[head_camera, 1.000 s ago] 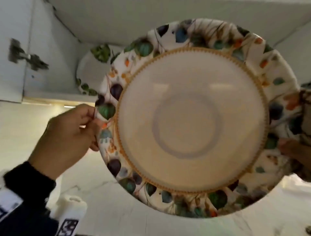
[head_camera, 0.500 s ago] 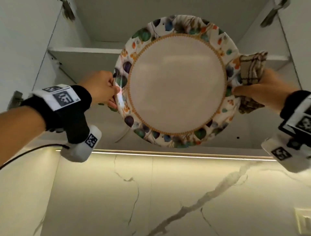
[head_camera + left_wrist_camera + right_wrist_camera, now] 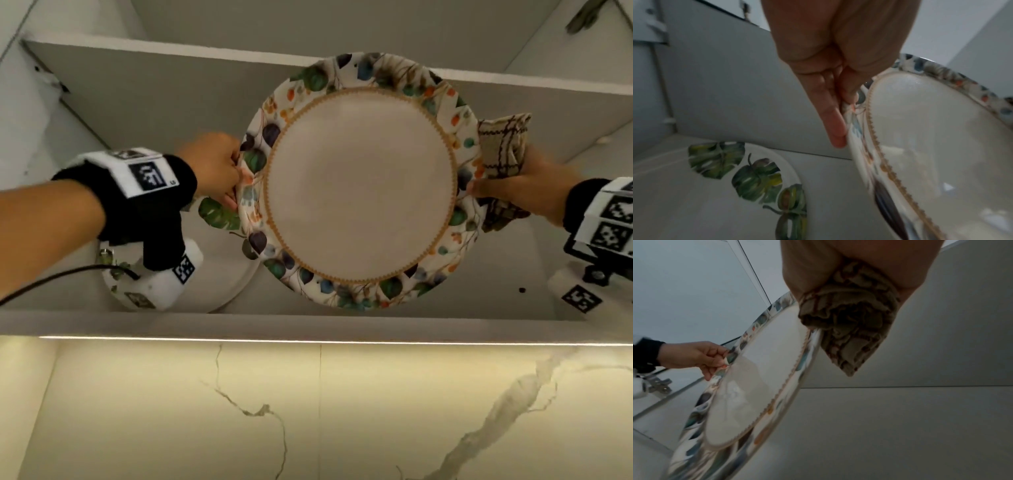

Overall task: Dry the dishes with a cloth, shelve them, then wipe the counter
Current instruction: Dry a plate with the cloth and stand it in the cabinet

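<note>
A large plate with a leaf-and-berry rim (image 3: 361,185) (image 3: 931,146) (image 3: 748,386) is held up inside the open wall cabinet, tilted above its lower shelf (image 3: 394,320). My left hand (image 3: 214,169) (image 3: 838,100) (image 3: 694,356) pinches the plate's left rim. On the opposite rim, my right hand (image 3: 513,185) grips the plate together with a bunched checked cloth (image 3: 503,147) (image 3: 849,318). A second plate with green leaves (image 3: 219,246) (image 3: 748,178) lies flat on the shelf at the left, partly behind my left wrist.
An upper shelf (image 3: 171,51) spans the cabinet above the plate. The cabinet's side walls stand at left (image 3: 51,113) and right (image 3: 565,51), with a door hinge (image 3: 582,15) at top right. Below the lit cabinet edge runs a marbled backsplash (image 3: 308,411).
Both hands have carried the big plate away from my face and deeper into the cabinet, lowering it toward the lower shelf beside the green-leaf plate. The grips are unchanged.
</note>
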Available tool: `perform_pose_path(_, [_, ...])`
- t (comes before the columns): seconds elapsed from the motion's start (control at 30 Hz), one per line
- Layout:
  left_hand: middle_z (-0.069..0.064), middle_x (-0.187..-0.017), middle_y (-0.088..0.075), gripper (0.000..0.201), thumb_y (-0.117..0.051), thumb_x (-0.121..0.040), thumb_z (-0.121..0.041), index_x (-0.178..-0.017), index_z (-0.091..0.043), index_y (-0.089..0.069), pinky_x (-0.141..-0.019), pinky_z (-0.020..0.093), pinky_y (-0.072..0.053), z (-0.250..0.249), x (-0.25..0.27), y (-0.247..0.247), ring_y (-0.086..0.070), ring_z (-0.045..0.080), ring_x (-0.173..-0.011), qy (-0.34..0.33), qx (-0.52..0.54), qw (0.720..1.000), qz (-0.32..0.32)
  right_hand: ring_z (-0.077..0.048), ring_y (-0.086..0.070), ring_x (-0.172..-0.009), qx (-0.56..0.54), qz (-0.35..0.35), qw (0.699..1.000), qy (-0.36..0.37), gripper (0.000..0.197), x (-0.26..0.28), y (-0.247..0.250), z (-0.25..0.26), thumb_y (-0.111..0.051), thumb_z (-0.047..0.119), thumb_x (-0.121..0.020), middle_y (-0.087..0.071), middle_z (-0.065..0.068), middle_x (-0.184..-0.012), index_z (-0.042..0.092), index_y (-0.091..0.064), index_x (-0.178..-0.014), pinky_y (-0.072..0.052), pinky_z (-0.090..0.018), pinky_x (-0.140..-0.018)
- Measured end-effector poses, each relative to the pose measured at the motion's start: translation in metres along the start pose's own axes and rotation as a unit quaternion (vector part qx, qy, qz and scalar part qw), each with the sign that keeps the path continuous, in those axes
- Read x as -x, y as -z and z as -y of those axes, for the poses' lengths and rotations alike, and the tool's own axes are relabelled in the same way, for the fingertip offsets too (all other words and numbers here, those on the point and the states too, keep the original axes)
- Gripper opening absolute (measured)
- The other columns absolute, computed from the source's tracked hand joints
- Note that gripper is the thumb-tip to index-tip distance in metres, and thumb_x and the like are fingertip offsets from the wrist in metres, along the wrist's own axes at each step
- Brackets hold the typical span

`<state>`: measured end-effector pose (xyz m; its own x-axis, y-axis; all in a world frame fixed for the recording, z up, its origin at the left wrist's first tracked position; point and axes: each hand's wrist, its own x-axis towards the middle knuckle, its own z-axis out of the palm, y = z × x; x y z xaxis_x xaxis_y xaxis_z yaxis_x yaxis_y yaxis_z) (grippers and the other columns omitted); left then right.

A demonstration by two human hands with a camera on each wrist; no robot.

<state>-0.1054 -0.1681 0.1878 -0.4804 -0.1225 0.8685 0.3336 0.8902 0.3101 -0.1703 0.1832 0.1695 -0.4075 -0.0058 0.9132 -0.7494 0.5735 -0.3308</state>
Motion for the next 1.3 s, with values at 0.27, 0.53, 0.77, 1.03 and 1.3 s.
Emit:
perform_pose_path(0.27, [0.015, -0.067, -0.062, 0.012, -0.056, -0.091, -0.004, -0.085, 0.005, -0.059, -0.035, 0.02, -0.051, 0.012, -0.044, -0.034, -0.057, 0.008, -0.029, 0.057, -0.074, 0.993, 0.073, -0.026, -0.056, -0.101, 0.058, 0.063, 0.996, -0.035, 0.036, -0.046, -0.038, -0.013, -0.068, 0.005, -0.081, -0.062, -0.012, -0.113, 0.005, -0.058, -0.116, -0.041, -0.034, -0.097])
perform_pose_path(0.53, [0.003, -0.038, -0.06, 0.021, -0.06, -0.089, -0.007, -0.069, -0.001, -0.059, -0.04, 0.023, -0.052, 0.044, -0.065, -0.075, -0.058, 0.008, -0.03, 0.094, -0.11, 0.986, 0.087, -0.027, -0.055, -0.094, 0.079, 0.101, 0.99, -0.061, 0.038, -0.076, -0.081, -0.049, -0.067, 0.003, -0.082, -0.061, -0.016, -0.112, 0.0, -0.056, -0.118, -0.054, -0.023, -0.066])
perform_pose_path(0.77, [-0.001, -0.038, -0.06, 0.016, -0.061, -0.088, -0.014, -0.077, -0.003, -0.063, -0.045, 0.021, -0.055, 0.054, -0.077, -0.094, -0.057, 0.006, -0.031, 0.089, -0.131, 0.984, 0.076, -0.022, -0.05, -0.094, 0.063, 0.102, 0.99, -0.067, 0.031, -0.088, -0.107, -0.078, -0.066, 0.001, -0.082, -0.056, -0.007, -0.107, 0.009, -0.056, -0.11, -0.037, -0.028, -0.091])
perform_pose_path(1.03, [0.0, -0.031, -0.055, 0.027, -0.051, -0.096, -0.014, -0.086, 0.008, -0.063, -0.033, 0.016, -0.048, 0.062, -0.083, -0.108, -0.053, 0.007, -0.025, 0.102, -0.144, 0.979, 0.107, -0.036, -0.05, -0.116, 0.141, 0.095, 0.984, -0.056, 0.055, -0.103, -0.127, -0.095, -0.07, 0.014, -0.081, -0.053, -0.02, -0.13, 0.002, -0.048, -0.129, -0.038, -0.038, -0.102])
perform_pose_path(1.3, [0.001, -0.032, -0.057, 0.036, -0.052, -0.095, -0.018, -0.065, 0.002, -0.059, -0.037, 0.02, -0.05, 0.061, -0.084, -0.122, -0.054, 0.009, -0.026, 0.111, -0.169, 0.97, 0.132, -0.036, -0.049, -0.116, 0.23, 0.071, 0.97, -0.028, 0.058, -0.114, -0.125, -0.1, -0.066, 0.029, -0.084, -0.051, -0.022, -0.131, 0.004, -0.045, -0.132, -0.038, -0.035, -0.098])
